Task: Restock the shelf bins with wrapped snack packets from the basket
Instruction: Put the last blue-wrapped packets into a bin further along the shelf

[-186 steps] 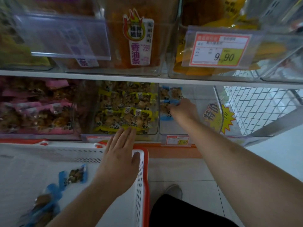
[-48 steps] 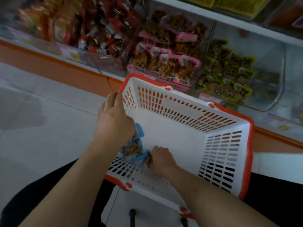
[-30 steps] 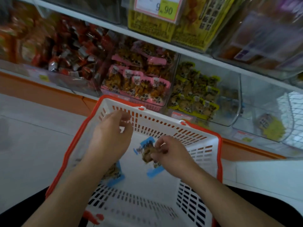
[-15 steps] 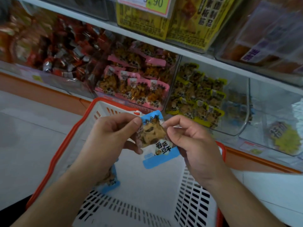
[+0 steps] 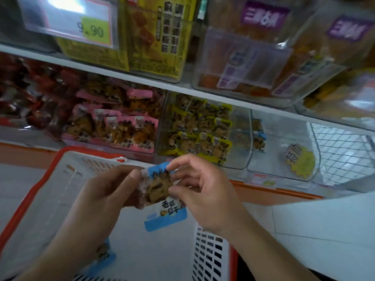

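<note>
Packet: blue-edged snack packet (image 5: 162,196) held up over the white basket (image 5: 46,191), its printed face toward the camera — probably so the label can be matched to a bin.
Left hand: left hand (image 5: 101,197) pinches the packet's left edge, thumb on the front and fingers curled behind.
Right hand: right hand (image 5: 205,191) pinches the right side, fingertips at the top corner and thumb lower down; its other fingers hang loosely bent.
Basket: a second blue packet (image 5: 102,253) lies on the floor of it, partly hidden under the left forearm, not yet shelved.
Target bin: clear bin (image 5: 284,151) at the right of the lower shelf — a few blue packets (image 5: 258,135) stand against its left wall, so this one likely belongs there.
Neighbours: yellow-packet bin (image 5: 203,130) and pink-packet bin (image 5: 113,126) look well filled.
</note>
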### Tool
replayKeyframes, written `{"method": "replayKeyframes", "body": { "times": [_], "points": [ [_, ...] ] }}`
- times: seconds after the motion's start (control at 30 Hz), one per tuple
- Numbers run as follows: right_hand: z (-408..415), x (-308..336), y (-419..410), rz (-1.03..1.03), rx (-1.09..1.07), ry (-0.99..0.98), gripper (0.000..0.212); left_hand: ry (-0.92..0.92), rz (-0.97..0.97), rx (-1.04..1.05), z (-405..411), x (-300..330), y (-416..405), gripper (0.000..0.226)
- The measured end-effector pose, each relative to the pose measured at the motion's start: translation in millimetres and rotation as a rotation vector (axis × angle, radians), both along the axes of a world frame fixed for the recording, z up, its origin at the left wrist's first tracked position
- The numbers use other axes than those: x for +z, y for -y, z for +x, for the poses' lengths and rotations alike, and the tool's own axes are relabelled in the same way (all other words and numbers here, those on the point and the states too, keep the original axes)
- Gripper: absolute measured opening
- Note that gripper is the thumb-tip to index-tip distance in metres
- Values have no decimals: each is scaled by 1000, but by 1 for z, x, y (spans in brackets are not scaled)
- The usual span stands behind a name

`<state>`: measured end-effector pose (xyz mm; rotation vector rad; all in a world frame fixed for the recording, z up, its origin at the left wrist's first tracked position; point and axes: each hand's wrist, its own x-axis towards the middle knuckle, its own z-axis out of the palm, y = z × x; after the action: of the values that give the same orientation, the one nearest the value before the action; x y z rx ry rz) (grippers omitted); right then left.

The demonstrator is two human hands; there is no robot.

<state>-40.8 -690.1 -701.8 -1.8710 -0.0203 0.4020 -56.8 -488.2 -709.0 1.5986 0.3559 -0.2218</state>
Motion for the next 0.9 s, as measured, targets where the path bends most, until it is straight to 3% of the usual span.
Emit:
{"method": "replayKeyframes", "body": {
  "times": [0.1, 0.27, 0.37, 0.53, 0.9],
  "points": [
    [10, 12, 51, -55, -196, 117, 36, 90, 49, -84, 2, -10, 30, 25],
    [22, 11, 150, -163, -638, 182, 31, 359, 587, -493, 13, -33, 99, 52],
    [46, -17, 198, -286, -824, 96, 28, 337, 855, -707, 28, -49, 136, 69],
    [91, -57, 220, -459, -648, -66, 22, 319, 1075, -815, 32, -72, 158, 84],
    [115, -90, 205, -739, -345, -163, 16, 306, 1085, -791, 32, -72, 160, 76]
  ]
}}
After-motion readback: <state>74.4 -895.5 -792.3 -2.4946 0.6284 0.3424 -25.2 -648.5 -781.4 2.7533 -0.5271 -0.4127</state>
